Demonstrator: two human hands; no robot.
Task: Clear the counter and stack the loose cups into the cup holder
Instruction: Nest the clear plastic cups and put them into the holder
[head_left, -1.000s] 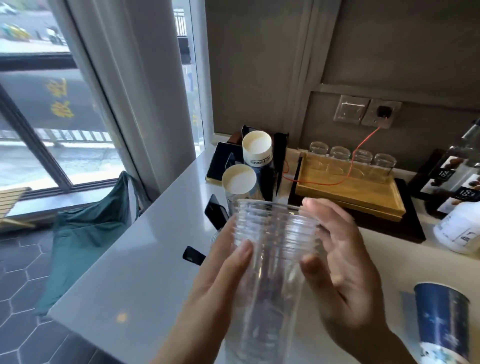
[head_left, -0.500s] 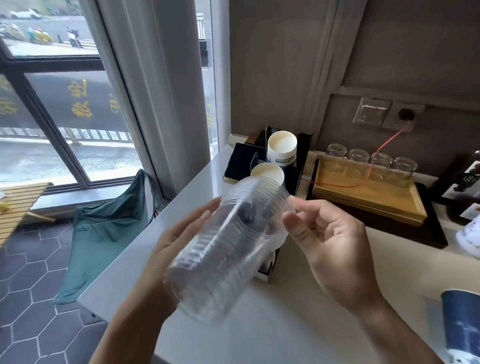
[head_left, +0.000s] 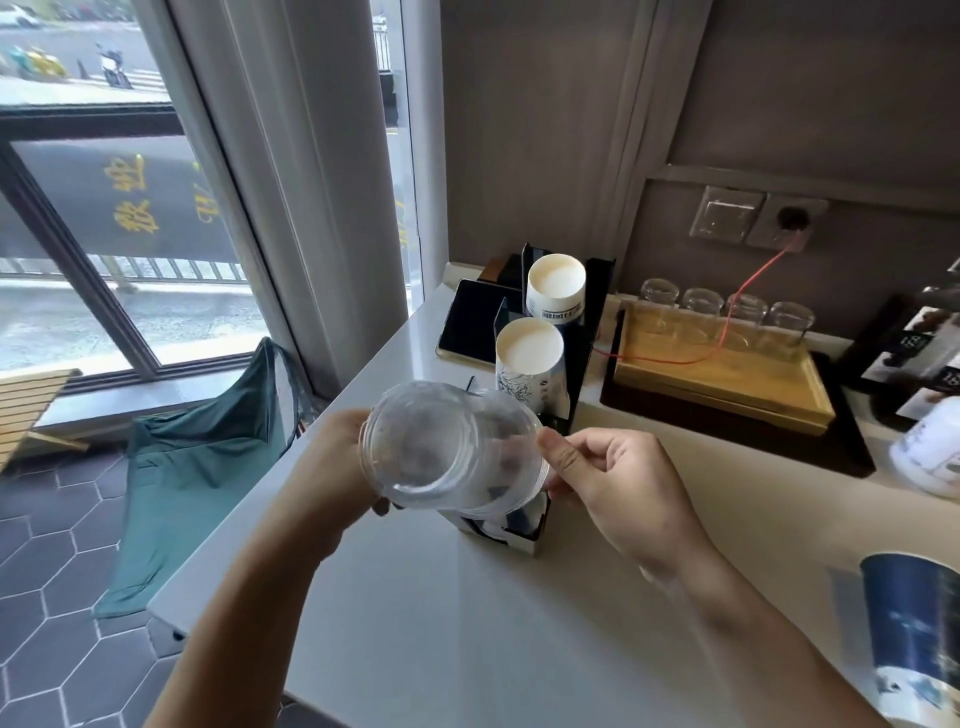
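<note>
A stack of clear plastic cups (head_left: 447, 447) is turned over, its base toward me and its mouth toward the counter. My left hand (head_left: 332, 457) grips it from the left. My right hand (head_left: 608, 478) pinches the stack's rim from the right. The stack hangs over the near slot of the black cup holder (head_left: 582, 364), hiding that slot. Behind it, two inverted paper cup stacks fill the holder: one illustrated (head_left: 530, 358), one white (head_left: 556, 286). A loose blue paper cup (head_left: 914, 623) stands on the counter at the right.
A wooden tray (head_left: 727, 384) with several upturned glasses and a red cable sits on a black mat at the back. A tablet (head_left: 472, 325) lies left of the holder. A white bottle (head_left: 930, 447) stands far right. The counter edge drops to a tiled floor on the left.
The clear cup stack was upright, mouth up, then tilted and is now turned bottom-up over the holder's near slot. Both hands moved forward with it.
</note>
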